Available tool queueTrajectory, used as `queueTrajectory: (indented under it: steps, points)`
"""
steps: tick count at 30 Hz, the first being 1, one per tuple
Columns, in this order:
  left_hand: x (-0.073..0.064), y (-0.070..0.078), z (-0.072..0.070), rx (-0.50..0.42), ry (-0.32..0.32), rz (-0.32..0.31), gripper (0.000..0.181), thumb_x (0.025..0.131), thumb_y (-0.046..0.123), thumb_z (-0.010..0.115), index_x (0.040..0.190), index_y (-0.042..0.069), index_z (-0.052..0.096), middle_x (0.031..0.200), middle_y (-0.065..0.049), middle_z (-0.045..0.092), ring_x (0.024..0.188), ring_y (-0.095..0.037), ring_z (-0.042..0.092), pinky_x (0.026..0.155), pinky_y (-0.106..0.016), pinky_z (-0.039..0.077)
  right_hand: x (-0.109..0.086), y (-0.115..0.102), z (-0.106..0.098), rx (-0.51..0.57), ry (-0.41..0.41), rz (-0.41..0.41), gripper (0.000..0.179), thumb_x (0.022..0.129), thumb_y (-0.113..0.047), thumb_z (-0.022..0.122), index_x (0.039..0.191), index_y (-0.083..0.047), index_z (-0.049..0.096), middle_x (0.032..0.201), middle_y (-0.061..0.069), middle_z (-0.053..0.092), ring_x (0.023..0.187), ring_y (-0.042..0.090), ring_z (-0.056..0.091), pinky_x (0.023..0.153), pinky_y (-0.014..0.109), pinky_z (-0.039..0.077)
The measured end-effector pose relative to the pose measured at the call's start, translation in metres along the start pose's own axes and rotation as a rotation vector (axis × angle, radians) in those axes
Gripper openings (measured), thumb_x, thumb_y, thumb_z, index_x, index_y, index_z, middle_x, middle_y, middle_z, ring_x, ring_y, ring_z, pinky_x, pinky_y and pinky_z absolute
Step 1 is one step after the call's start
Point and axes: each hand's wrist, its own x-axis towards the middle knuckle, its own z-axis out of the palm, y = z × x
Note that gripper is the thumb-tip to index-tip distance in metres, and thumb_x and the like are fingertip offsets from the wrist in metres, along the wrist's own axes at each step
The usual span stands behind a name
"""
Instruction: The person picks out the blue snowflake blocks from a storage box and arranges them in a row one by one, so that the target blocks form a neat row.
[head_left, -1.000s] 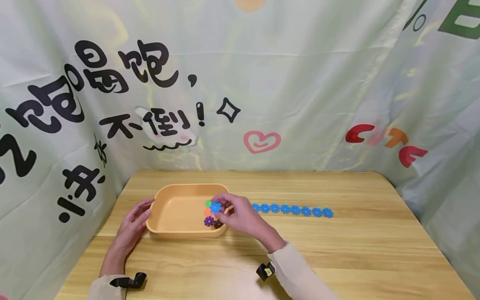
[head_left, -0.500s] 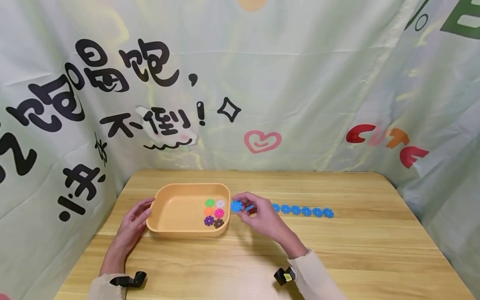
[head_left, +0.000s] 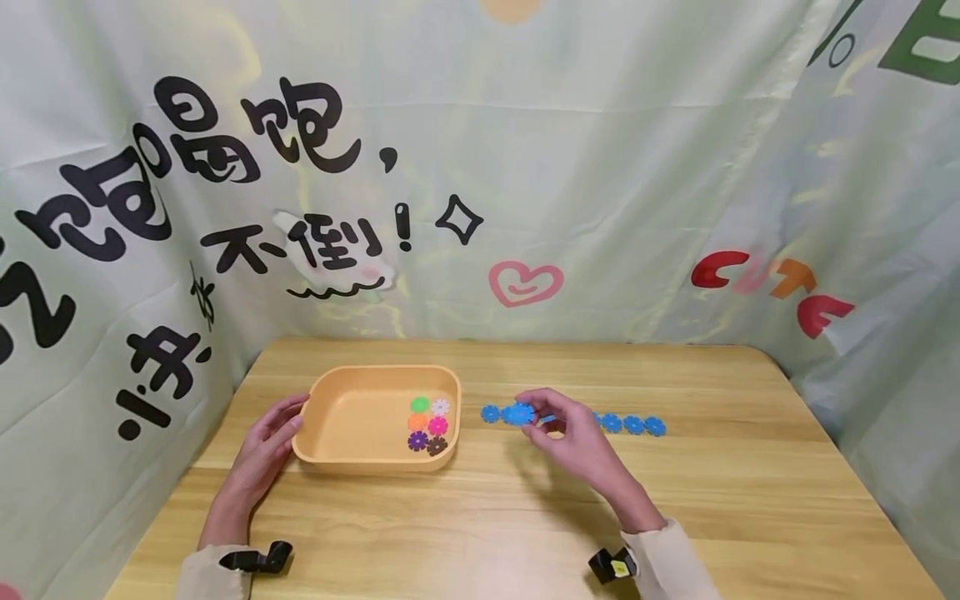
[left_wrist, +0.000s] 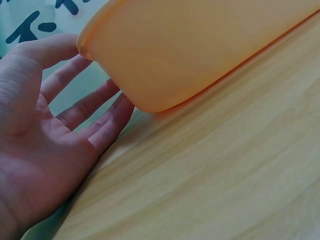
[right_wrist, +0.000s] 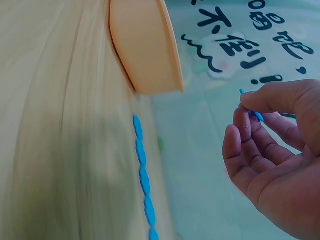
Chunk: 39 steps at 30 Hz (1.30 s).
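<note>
My right hand [head_left: 570, 433] pinches a blue snowflake building disc [head_left: 519, 414] between thumb and fingers, above a row of blue snowflake discs [head_left: 633, 426] on the table. In the right wrist view the held disc [right_wrist: 259, 117] shows edge-on, raised off the tabletop, and the row [right_wrist: 144, 180] lies lower left. The hand hides the row's middle in the head view. My left hand [head_left: 262, 446] rests against the left end of an orange tray [head_left: 352, 421]. Its thumb is at the rim and its fingers extend along the end wall [left_wrist: 135, 65].
Inside the tray's right end lie several discs: green, white, orange, pink [head_left: 437, 425], purple [head_left: 417, 441] and brown. The wooden table [head_left: 420, 533] reaches back to a printed cloth [head_left: 615, 192] hanging behind it and at both sides.
My right hand has carried the blue disc from over the tray's right end rightward to above the row, uncovering the tray's other discs and the row's left end. My left hand stays put.
</note>
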Motion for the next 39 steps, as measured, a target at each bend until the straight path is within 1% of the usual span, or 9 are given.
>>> queueTrajectory:
  steps: [8,11,15,21,27,33,39]
  points:
    - [-0.001,0.0,0.0,0.011,0.011,-0.006,0.044,0.108,0.009,0.05,0.149,-0.005,0.041,0.136,0.002,0.055,0.119,-0.008,0.06,0.093,-0.023,0.054,-0.012,0.009,-0.029,-0.059,0.059,0.034,0.035,0.092,0.0,0.075,0.125,-0.011,0.069,0.104,0.005,0.07,0.088,0.019,0.065,0.077,0.031,0.059]
    - [-0.002,0.0,0.0,0.005,0.013,-0.003,0.044,0.108,0.008,0.049,0.149,-0.005,0.041,0.136,0.001,0.055,0.12,-0.009,0.059,0.093,-0.024,0.054,-0.015,0.011,-0.04,-0.073,0.081,0.04,0.034,0.093,-0.003,0.075,0.126,-0.009,0.068,0.104,0.006,0.07,0.088,0.019,0.065,0.076,0.03,0.059]
    - [-0.002,-0.001,-0.001,0.002,0.007,0.006,0.043,0.108,0.007,0.049,0.149,-0.004,0.041,0.136,0.001,0.056,0.121,-0.009,0.059,0.093,-0.024,0.054,-0.022,0.013,-0.054,-0.105,0.106,0.028,0.036,0.093,-0.004,0.076,0.127,-0.004,0.067,0.105,0.008,0.071,0.089,0.017,0.065,0.074,0.029,0.058]
    - [-0.002,0.0,0.0,0.001,0.005,0.01,0.043,0.108,0.007,0.048,0.15,-0.004,0.041,0.136,0.002,0.056,0.12,-0.008,0.059,0.093,-0.024,0.054,-0.032,0.017,-0.075,-0.126,0.147,0.04,0.034,0.093,-0.004,0.075,0.127,-0.005,0.068,0.105,0.008,0.071,0.091,0.014,0.064,0.074,0.026,0.058]
    - [-0.001,0.0,0.0,0.001,0.002,0.004,0.042,0.109,0.007,0.048,0.15,-0.002,0.042,0.137,0.0,0.055,0.121,-0.009,0.059,0.094,-0.024,0.054,-0.037,0.03,-0.093,-0.179,0.166,0.066,0.036,0.093,-0.001,0.074,0.128,-0.003,0.066,0.106,0.01,0.072,0.092,0.009,0.064,0.075,0.023,0.058]
    - [-0.003,0.0,0.0,0.0,0.007,-0.004,0.043,0.108,0.008,0.049,0.15,-0.002,0.042,0.137,0.002,0.055,0.121,-0.009,0.059,0.093,-0.024,0.054,-0.04,0.042,-0.107,-0.179,0.195,0.081,0.038,0.094,-0.002,0.073,0.131,-0.001,0.064,0.109,0.016,0.071,0.093,0.007,0.064,0.077,0.018,0.056]
    - [-0.002,0.001,0.001,0.006,0.014,-0.014,0.044,0.108,0.009,0.049,0.15,-0.003,0.041,0.136,0.003,0.055,0.12,-0.008,0.059,0.093,-0.023,0.054,-0.044,0.057,-0.12,-0.217,0.231,0.11,0.038,0.096,-0.006,0.072,0.133,-0.001,0.063,0.111,0.017,0.07,0.094,0.001,0.061,0.078,0.012,0.053]
